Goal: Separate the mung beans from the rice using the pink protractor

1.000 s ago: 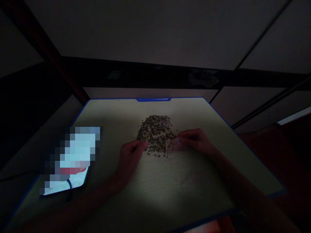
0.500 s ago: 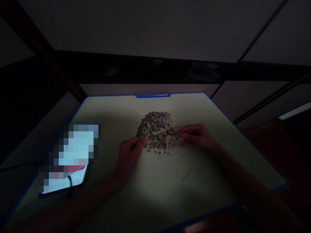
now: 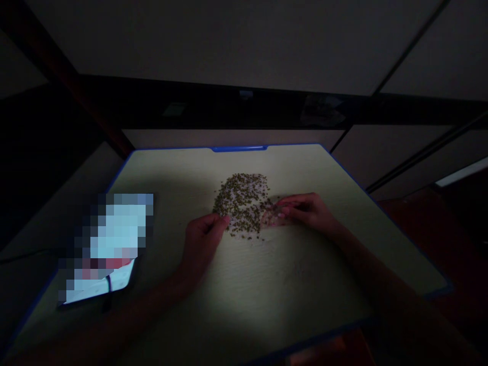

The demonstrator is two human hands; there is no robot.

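Note:
A patch of small dark greenish-brown bits [image 3: 242, 195], like seeds or beads, is spread over the middle of the pale tabletop [image 3: 244, 284]. At its near left edge lies my left hand [image 3: 200, 241], thumb and forefinger pinched together; what they hold, if anything, is hidden. Beside the patch's right edge, my right hand [image 3: 310, 211] has its fingers closed on a thin see-through pinkish sheet [image 3: 270, 219]. The sheet reaches from the fingers to the bits, and its exact kind is too dim to make out.
To the left, a lit tablet-like screen [image 3: 118, 282] lies on the table, mostly blurred out, with a dark cable over it. A blue rim [image 3: 240, 149] edges the table. Pale cabinet panels [image 3: 229, 40] and a dark shelf gap stand behind. The room is dim.
The see-through sheet has shifted slightly up and left with my right hand's fingers. My left hand is nearly still. Faint specks on the near right tabletop look dimmer.

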